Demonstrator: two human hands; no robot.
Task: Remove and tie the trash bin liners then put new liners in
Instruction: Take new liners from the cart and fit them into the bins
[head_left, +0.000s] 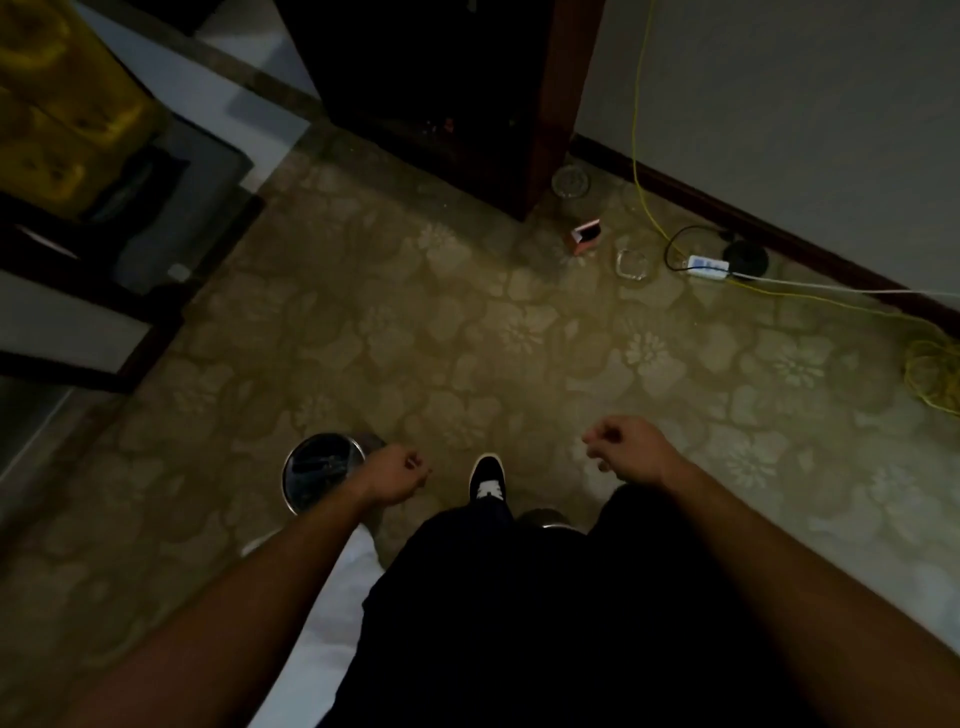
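Note:
A small round metal trash bin stands on the patterned carpet at the lower left, with a dark liner inside it. My left hand hovers just right of the bin's rim, fingers loosely curled and holding nothing. My right hand hangs over bare carpet further right, also loosely curled and holding nothing. Between them my black-and-white shoe steps forward. Something white, cloth or plastic, lies below my left forearm; I cannot tell what it is.
A dark wooden cabinet stands ahead. Near its corner lie a glass ashtray, a small red box and a second ashtray. A power strip and yellow cable run along the right wall. Dark furniture lines the left.

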